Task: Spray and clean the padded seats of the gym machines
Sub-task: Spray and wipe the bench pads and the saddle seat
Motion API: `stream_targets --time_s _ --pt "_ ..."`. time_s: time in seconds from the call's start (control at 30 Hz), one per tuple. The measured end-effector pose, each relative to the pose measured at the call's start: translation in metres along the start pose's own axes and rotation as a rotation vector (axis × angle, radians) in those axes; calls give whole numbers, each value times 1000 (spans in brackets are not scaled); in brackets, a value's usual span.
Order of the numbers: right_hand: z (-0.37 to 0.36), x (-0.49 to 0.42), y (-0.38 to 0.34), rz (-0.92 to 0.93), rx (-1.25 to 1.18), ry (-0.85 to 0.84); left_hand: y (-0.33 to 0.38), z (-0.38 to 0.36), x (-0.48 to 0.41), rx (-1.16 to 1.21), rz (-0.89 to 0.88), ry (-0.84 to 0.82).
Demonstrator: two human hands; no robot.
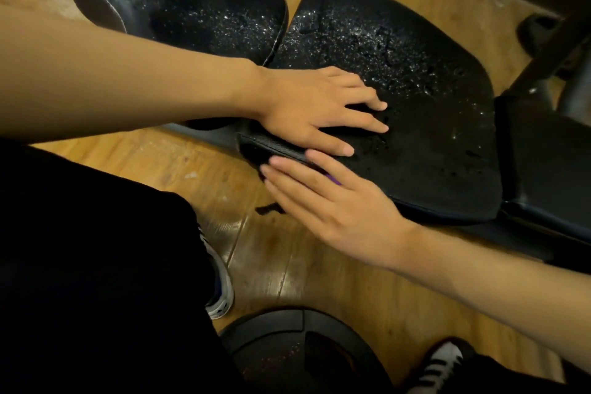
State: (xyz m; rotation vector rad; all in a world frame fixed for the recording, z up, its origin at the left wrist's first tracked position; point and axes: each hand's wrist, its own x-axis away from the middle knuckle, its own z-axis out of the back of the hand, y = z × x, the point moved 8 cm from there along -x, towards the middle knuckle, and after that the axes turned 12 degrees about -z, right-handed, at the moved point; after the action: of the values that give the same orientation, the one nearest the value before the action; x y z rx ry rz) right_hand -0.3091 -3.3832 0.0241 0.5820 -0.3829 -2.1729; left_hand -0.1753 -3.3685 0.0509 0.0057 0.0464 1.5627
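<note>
L hand (315, 109), R hand (332, 205) — fingers (364, 126) straight, touching wet seat pad (431, 144).

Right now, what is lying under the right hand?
The right hand lies flat over the near edge of the wet padded seat. A small purple piece shows beside its fingers; the hand covers the rest, so I cannot tell what it is.

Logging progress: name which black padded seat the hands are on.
The wider black padded seat on the right: left hand rests on it, right hand at its near edge. The narrower black padded seat has no hand on it.
</note>
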Motion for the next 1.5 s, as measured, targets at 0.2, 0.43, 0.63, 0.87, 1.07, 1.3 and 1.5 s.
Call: stream_targets --time_s 0.2,0.43,0.63,0.87,1.07,1.3,1.5 --pt "-1 162 84 99 269 -55 5 -4 -12 -57 -20 -48" --pt "0 103 47 44 64 33 4 -1 -17 -85 -15 -45" --pt "6 15 5 -169 -90 264 6 -1 -18 -67 -7 -71" --pt "-3 160 80 -47 14 161 8 1 -19 -73 -5 -84" --pt "-26 254 158 6 220 -26 10 5 -25 -85 -11 -73" --pt "3 126 62 -91 -76 248 12 7 -33 -98 3 -100" --pt "2 43 25 -180 -131 249 13 8 -33 -96 23 -119"
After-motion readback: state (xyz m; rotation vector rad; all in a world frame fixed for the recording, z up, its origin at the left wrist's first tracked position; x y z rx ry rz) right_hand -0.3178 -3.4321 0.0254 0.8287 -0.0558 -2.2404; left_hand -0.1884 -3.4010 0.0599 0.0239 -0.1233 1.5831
